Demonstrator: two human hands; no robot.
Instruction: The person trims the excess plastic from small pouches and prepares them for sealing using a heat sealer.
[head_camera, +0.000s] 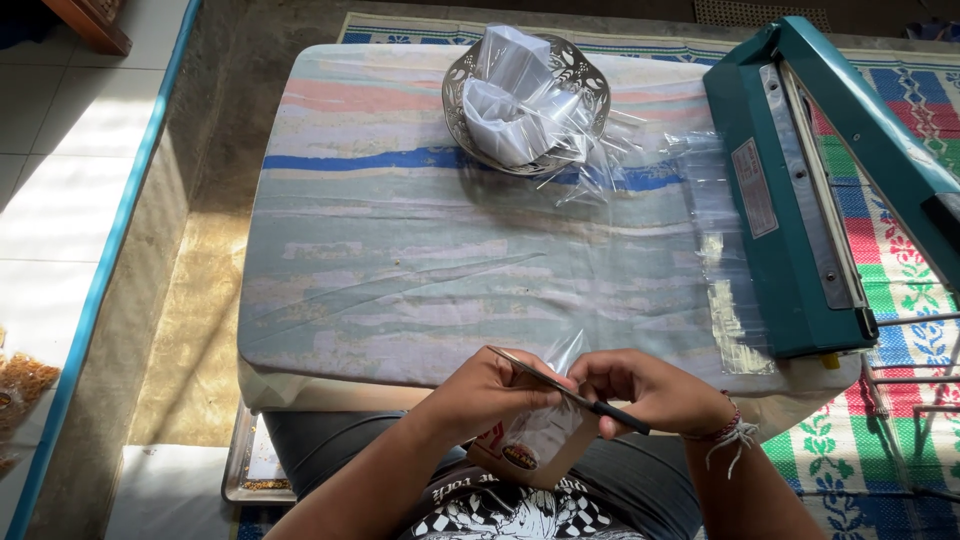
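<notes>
A home packing spot on the floor: low cloth-covered counter, teal heat sealer, woven mat, tiled floor.

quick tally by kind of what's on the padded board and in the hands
Metal bowl holding clear wrappers: 1
Teal heat sealer: 1
Loose clear plastic bag: 1
Small clear bag in left hand: 1
Thin dark stick in right hand: 1
Total: 5

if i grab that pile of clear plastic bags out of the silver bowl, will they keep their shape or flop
The clear plastic bags would probably flop: they lie crumpled and spill over the silver bowl rim onto the cloth. They look thin, so likely light. Their glossy film may slide apart.
</notes>
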